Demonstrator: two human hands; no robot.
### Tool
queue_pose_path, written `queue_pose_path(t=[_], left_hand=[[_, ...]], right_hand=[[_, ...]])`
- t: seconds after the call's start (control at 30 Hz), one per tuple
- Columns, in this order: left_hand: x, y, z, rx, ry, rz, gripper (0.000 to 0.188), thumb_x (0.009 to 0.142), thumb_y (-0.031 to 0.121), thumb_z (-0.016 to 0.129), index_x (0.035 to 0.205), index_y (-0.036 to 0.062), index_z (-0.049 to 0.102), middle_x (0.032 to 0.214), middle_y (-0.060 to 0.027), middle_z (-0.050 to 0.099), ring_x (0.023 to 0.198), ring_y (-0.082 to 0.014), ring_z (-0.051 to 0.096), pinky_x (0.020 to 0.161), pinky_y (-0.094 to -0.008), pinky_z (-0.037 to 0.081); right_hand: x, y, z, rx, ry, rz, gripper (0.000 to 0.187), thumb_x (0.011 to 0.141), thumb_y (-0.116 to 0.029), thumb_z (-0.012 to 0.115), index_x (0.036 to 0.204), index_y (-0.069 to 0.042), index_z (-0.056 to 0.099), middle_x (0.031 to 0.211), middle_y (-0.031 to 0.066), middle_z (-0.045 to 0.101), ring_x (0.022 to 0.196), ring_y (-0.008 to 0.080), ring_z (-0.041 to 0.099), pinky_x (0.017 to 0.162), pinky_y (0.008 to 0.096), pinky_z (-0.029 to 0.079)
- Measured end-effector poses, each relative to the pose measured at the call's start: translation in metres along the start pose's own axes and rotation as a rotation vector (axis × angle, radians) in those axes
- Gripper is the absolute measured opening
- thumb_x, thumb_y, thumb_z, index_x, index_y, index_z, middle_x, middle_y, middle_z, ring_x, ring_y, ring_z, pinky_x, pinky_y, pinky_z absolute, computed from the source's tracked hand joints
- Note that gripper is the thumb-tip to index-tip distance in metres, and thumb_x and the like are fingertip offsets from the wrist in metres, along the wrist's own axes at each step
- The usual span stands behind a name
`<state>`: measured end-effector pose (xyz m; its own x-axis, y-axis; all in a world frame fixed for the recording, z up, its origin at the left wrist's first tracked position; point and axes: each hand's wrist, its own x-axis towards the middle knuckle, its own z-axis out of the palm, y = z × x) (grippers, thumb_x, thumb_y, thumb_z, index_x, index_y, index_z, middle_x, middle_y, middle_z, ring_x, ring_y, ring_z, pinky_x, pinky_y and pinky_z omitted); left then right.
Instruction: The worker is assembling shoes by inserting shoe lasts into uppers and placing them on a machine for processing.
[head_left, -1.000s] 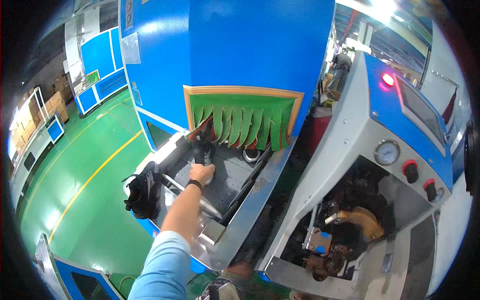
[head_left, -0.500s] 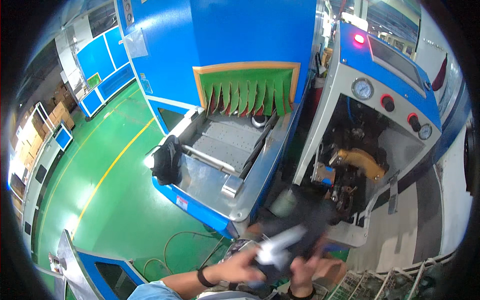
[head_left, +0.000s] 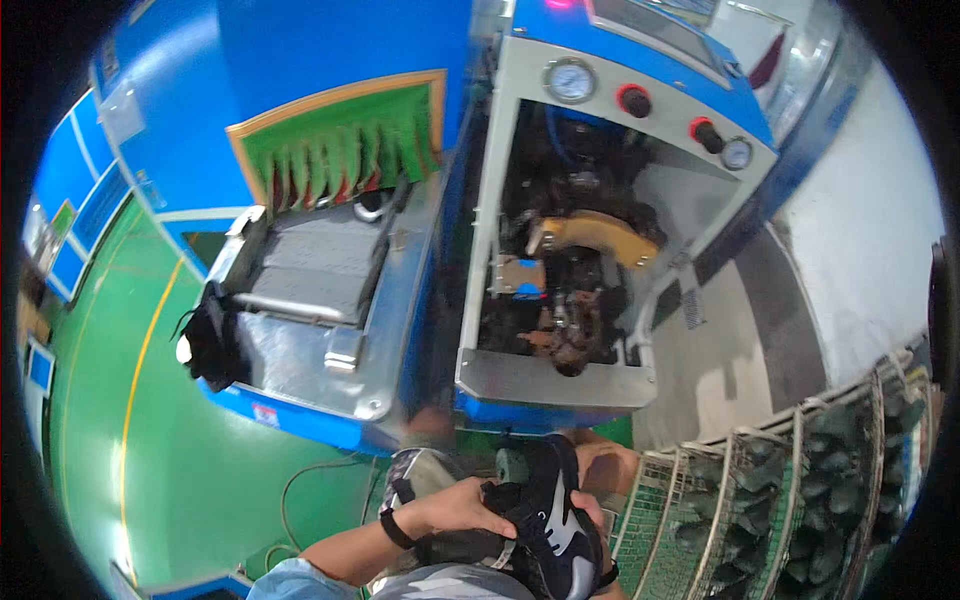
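1. Black shoe with white curved side marking: held low in view, between the two hands.
2. Long axis: near upright in view, upper end leaning slightly left.
3. Left grip: pinching the shoe's upper; shoe lies to its right.
4. Right grip: touching the sole side, partly hidden; closure cannot be told.
5. Neither hand nearer; both in contact.

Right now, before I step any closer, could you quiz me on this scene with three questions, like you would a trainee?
1. True or false: the left hand has its grip on a black-and-white shoe.
2. Fill in: the strip curtain is ____ in colour.
3. Where is the far-left black shoe? A) floor; B) the left end of the metal ledge; C) wire rack.

Key: 1 true; 2 green; 3 B.
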<state>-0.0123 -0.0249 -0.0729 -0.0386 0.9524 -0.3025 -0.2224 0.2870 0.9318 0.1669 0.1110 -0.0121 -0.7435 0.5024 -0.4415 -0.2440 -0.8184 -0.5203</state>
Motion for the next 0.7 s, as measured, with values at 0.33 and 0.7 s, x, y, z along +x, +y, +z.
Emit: queue_pose_path(t=[0.33,0.7], left_hand=[[0.029,0.092,0.021,0.085,0.029,0.451,0.018,0.097,0.019,0.070,0.097,0.0003,0.072,0.088,-0.0097,0.072,0.080,-0.0157,0.069,0.074,-0.0330,0.055],[0.027,0.069,-0.004,-0.372,-0.238,0.152,0.086,0.082,0.026,0.087,0.148,-0.0040,0.041,0.136,-0.0152,0.060,0.120,-0.0216,0.060,0.109,-0.0359,0.046]], right_hand=[[0.035,-0.073,0.076,-0.029,-0.027,-0.368,0.086,0.086,-0.066,0.047,0.141,0.000,0.050,0.117,0.0228,0.066,0.093,0.0342,0.066,0.083,0.0443,0.053],[0.034,-0.012,-0.041,0.062,-0.245,0.324,0.074,0.093,-0.057,0.048,0.141,0.000,0.051,0.116,0.0190,0.066,0.092,0.0285,0.065,0.081,0.0410,0.054]])
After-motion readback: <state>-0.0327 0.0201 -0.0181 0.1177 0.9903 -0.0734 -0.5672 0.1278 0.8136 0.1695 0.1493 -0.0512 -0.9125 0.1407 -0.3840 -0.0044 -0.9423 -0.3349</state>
